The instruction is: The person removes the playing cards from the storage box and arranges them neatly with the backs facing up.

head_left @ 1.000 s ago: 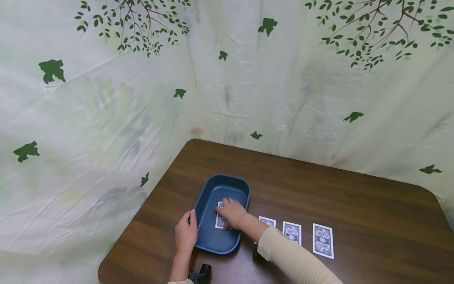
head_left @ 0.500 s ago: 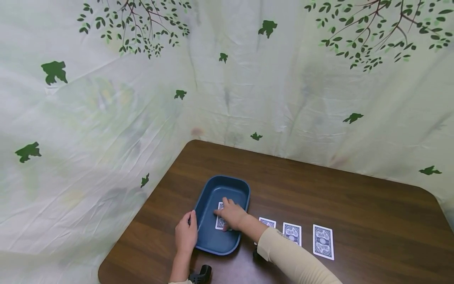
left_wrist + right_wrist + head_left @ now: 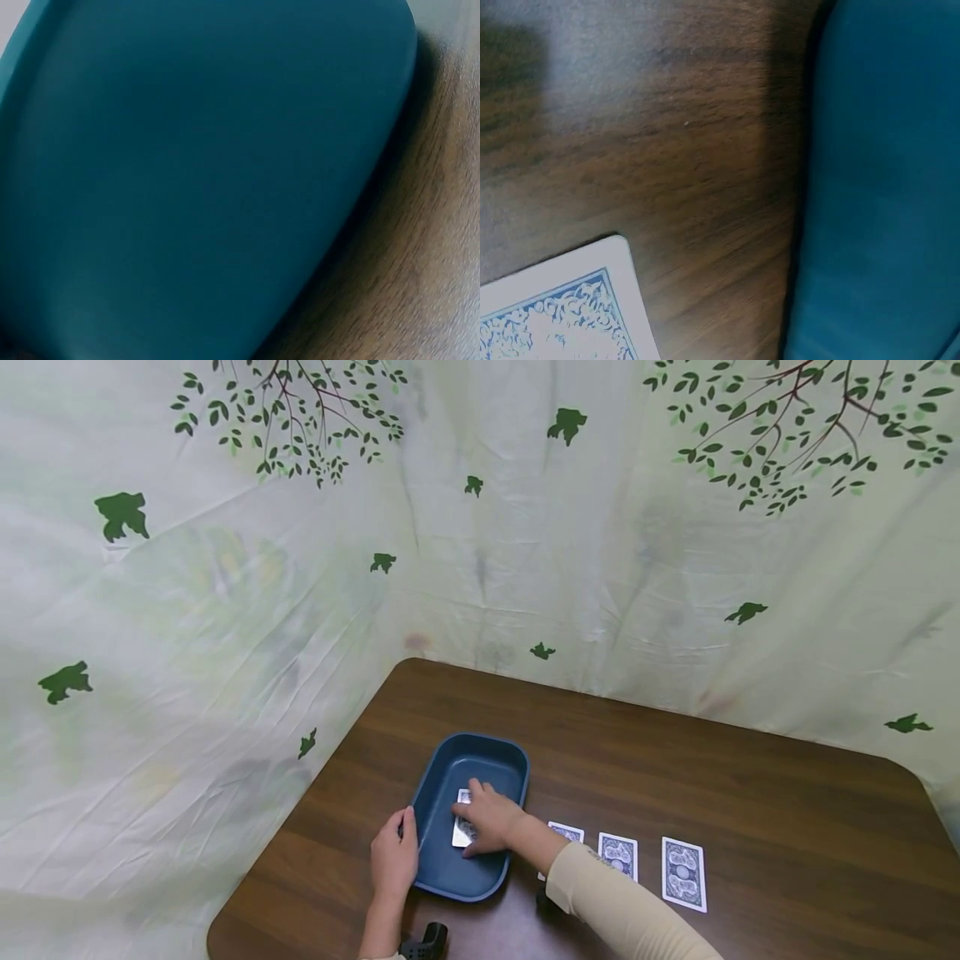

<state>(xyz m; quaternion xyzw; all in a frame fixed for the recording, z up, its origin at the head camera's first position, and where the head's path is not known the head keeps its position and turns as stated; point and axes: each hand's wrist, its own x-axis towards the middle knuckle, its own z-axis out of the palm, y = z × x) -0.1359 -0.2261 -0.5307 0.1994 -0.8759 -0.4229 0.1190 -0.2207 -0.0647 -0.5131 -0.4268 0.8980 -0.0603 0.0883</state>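
Observation:
A blue rectangular tray stands on the brown table, and its side fills most of the left wrist view. My left hand grips the tray's left rim with the thumb on top. Inside the tray is a playing card with a blue patterned back. My right hand reaches over the right rim, its index finger and thumb at the card's edges, and covers the card's right part. Neither hand shows in the wrist views.
Right of the tray lie three face-down playing cards, one partly behind the right wrist, a middle one half behind the sleeve and a farther one. Leaf-printed cloth hangs behind the table.
The card in the tray has shifted slightly left and towards me, and its surface catches more light. My right thumb has moved down and left. My left hand keeps its place on the rim.

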